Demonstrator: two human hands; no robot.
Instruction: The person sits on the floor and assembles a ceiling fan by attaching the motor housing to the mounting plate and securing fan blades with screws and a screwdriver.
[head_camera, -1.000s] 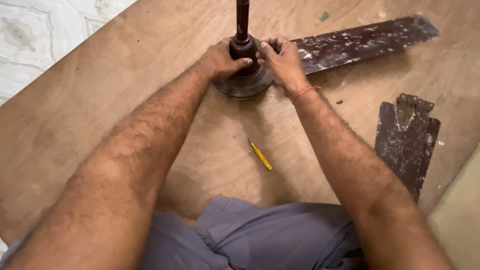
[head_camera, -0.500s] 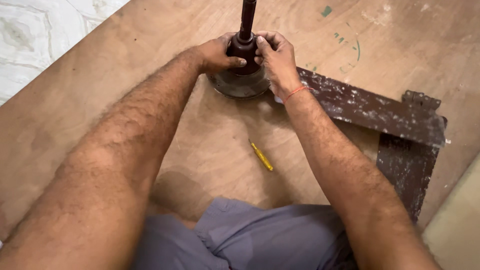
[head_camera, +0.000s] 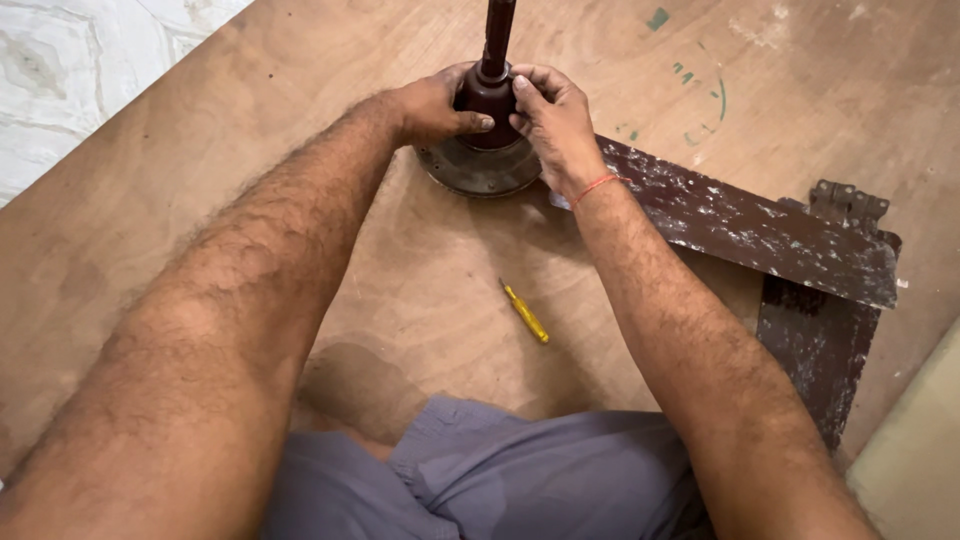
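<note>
Both hands closed on dark brown cup-shaped cover (head_camera: 488, 100) at base of upright rod (head_camera: 497, 35). Left hand (head_camera: 435, 105) wraps it from the left, thumb on its front; right hand (head_camera: 553, 120) grips from the right, fingertips on top. Cover sits over round fan motor housing (head_camera: 480, 168), which rests on plywood board (head_camera: 200, 200); inside of cover not visible. Paint-spattered brown blade (head_camera: 750, 225) runs right from the housing, overlapping a second blade (head_camera: 815, 350). Yellow screwdriver (head_camera: 526, 313) lies on board between forearms, untouched.
</note>
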